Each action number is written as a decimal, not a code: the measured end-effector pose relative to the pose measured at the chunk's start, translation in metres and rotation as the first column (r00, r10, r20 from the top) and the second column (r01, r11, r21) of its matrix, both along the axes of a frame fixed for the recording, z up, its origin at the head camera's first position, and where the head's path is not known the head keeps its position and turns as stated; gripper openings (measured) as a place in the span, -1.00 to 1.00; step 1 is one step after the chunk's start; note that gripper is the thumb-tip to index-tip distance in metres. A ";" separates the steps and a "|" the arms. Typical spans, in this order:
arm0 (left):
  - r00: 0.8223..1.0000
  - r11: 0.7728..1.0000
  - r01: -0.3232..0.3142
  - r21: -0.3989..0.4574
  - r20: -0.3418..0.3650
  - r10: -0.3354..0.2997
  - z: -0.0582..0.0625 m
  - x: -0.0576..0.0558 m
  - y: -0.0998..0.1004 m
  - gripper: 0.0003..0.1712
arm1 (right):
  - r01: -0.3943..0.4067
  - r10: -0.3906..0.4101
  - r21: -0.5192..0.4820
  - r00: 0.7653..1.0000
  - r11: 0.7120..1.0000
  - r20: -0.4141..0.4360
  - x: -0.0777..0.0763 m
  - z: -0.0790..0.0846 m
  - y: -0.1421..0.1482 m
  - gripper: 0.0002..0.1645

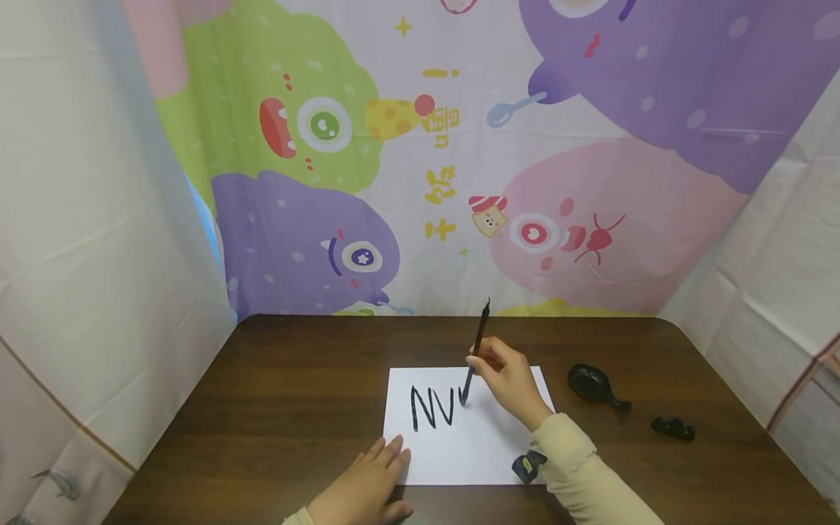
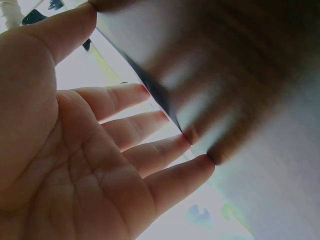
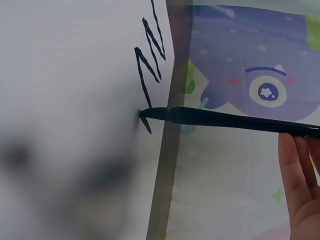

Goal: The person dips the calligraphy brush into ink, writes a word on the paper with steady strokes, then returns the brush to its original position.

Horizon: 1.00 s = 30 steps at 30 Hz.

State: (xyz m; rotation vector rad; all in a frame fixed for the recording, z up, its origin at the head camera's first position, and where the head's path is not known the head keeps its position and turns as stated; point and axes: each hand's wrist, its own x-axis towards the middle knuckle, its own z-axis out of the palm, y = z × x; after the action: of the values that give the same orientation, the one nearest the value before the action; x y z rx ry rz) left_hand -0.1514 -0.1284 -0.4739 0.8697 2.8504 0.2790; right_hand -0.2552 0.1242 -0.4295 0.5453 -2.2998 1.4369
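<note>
My right hand (image 1: 508, 375) pinches a black writing brush (image 1: 481, 332) by its handle, over the upper right half of a white sheet of paper (image 1: 472, 456). The dark brush tip (image 3: 150, 114) touches the paper at a short fresh stroke. To the left of the tip runs a black zigzag line (image 1: 432, 410). My left hand (image 1: 367, 477) lies with its fingers extended, fingertips on the sheet's lower left edge. In the left wrist view its palm and spread fingers (image 2: 170, 187) show, holding nothing.
Right of the paper on the brown table (image 1: 289, 408) lie a black dish with a handle (image 1: 590, 383) and a small black piece (image 1: 672, 429). A black object with a yellow mark (image 1: 526, 467) shows beside the right sleeve (image 1: 571, 448). A cartoon-printed curtain (image 1: 426, 277) hangs behind.
</note>
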 end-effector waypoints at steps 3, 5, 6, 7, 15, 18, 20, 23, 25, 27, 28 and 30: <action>1.000 1.000 0.002 0.002 0.000 -0.002 0.000 0.000 0.000 -0.14 | -0.016 0.016 -0.004 1.000 1.000 0.003 0.005 0.004 0.000 -0.88; 1.000 1.000 0.003 0.003 0.000 -0.003 0.000 0.000 0.000 -0.14 | -0.024 0.024 -0.004 1.000 1.000 0.011 0.007 0.005 0.001 -0.89; 1.000 1.000 0.003 0.004 0.000 -0.003 0.000 0.000 0.000 -0.14 | -0.025 0.025 -0.005 1.000 1.000 0.016 0.008 0.006 0.000 -0.89; 1.000 1.000 0.003 0.005 0.000 -0.003 0.000 0.000 0.000 -0.14 | -0.026 0.026 -0.006 0.999 1.000 0.021 0.009 0.007 0.000 -0.89; 1.000 1.000 -0.007 0.004 0.013 0.007 0.000 0.000 0.000 -0.14 | -0.058 0.058 -0.002 0.998 0.998 0.038 0.013 0.012 0.001 -0.87; 1.000 1.000 -0.011 -0.002 0.014 0.011 -0.001 0.000 0.000 -0.14 | -0.068 0.068 -0.001 0.997 0.998 0.045 0.016 0.014 0.001 -0.87; 1.000 1.000 -0.008 0.001 0.011 0.008 -0.001 0.000 0.000 -0.15 | -0.078 0.078 -0.006 0.996 0.997 0.045 0.016 0.014 0.001 -0.87; 1.000 1.000 0.000 0.004 0.001 0.000 -0.001 0.000 0.000 -0.15 | -0.090 0.091 -0.012 0.995 0.996 0.045 0.016 0.012 0.002 -0.87; 1.000 1.000 0.004 0.008 -0.004 -0.004 0.000 0.000 0.000 -0.15 | -0.098 0.098 -0.014 0.994 0.995 0.045 0.015 0.011 0.003 -0.87; 1.000 1.000 0.007 0.006 -0.008 -0.007 0.000 0.000 0.000 -0.14 | -0.101 0.101 -0.010 0.994 0.995 0.049 0.015 0.011 0.003 -0.86; 1.000 1.000 0.007 0.007 -0.009 -0.007 0.000 0.000 0.000 -0.14 | -0.102 0.102 -0.008 0.993 0.995 0.051 0.015 0.011 0.003 -0.85; 1.000 1.000 0.007 0.004 -0.011 -0.007 0.000 0.000 0.000 -0.15 | -0.103 0.103 -0.002 0.993 0.995 0.055 0.016 0.011 0.003 -0.84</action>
State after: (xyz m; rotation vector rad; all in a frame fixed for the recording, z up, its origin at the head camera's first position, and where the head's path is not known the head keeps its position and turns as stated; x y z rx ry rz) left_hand -0.1514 -0.1284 -0.4739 0.8842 2.8572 0.2806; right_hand -0.2394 0.1275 -0.4183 0.6413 -2.3461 1.5162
